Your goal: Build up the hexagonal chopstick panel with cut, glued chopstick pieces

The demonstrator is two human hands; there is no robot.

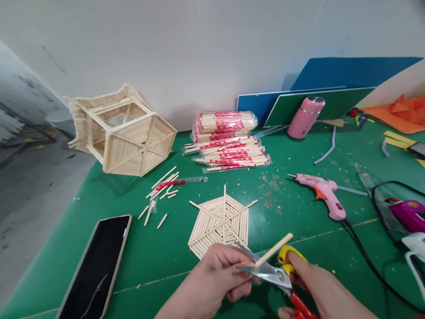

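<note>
My left hand (217,275) is closed, pinching one end of a thin wooden stick (277,247). The stick points up to the right and crosses between the parted blades of a pair of scissors (270,275). Around the yellow and red handles of these scissors, my right hand (318,289) has its fingers wrapped. Just beyond my hands lies a flat hexagonal panel of sticks (205,224), with several spokes and rows of short pieces between them. My left hand hides part of its near edge.
A hexagonal stick frame (137,146) stands back left. Behind the panel lie wrapped chopstick bundles (230,153); loose stick pieces (164,186) are nearby. A phone (92,272) lies left. To the right are a corded pink glue gun (325,192), a pink bottle (305,117) and a purple device (424,223).
</note>
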